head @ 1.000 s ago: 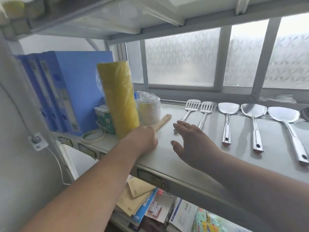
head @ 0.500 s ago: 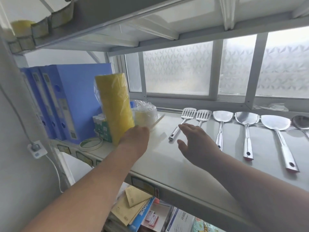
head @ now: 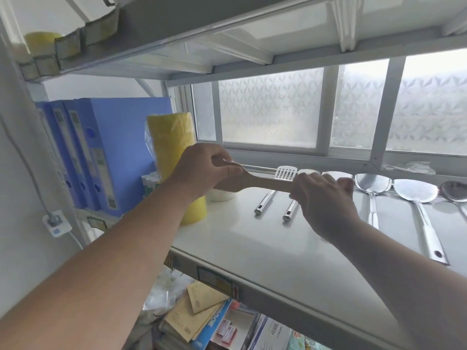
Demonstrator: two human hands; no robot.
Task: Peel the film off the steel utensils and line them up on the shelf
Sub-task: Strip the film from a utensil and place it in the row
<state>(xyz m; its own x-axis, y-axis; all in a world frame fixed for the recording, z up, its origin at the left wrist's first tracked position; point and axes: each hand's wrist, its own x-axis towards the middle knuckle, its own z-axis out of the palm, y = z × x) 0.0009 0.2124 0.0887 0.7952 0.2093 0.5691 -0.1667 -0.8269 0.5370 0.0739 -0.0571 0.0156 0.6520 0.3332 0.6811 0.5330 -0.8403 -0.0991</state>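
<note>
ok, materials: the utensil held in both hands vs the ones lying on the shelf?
Held utensil: looks like wood, matte pale tan, no glare; any film can't be told. Slotted spatula and ladle on the shelf: polished steel, mirror-bright bowls, shiny tubular handles.

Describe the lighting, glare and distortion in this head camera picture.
Head view: strong backlight from the frosted window washes out its right panes; soft glare lies on the shelf and the ladles; wide-angle bending curves the upper shelf and stretches both forearms at the edges; the left hand and right hand look slightly soft.
</note>
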